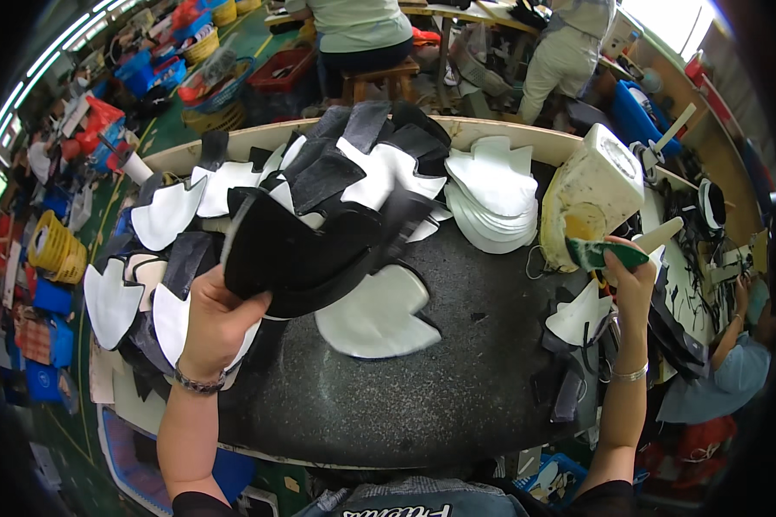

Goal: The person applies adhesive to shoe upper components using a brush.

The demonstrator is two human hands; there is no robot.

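My left hand (217,323) is closed on a curved black shoe-upper piece (289,258), raised above the table and partly blurred at its far right end. Under it on the dark tabletop lies a white notched shoe-upper piece (371,320) with a dark edge. At the right, my right hand (631,277) grips a green glue spreader (610,255) whose edge is smeared whitish. The spreader is in front of the cut opening of a tilted, glue-stained plastic jug (614,168). Whether it touches the jug I cannot tell.
A stack of white shoe-upper pieces (496,220) stands left of the jug. Black and white pieces (328,177) heap along the table's far and left sides. More scraps (578,314) lie at the right edge. Other people work beyond the table and at the far right.
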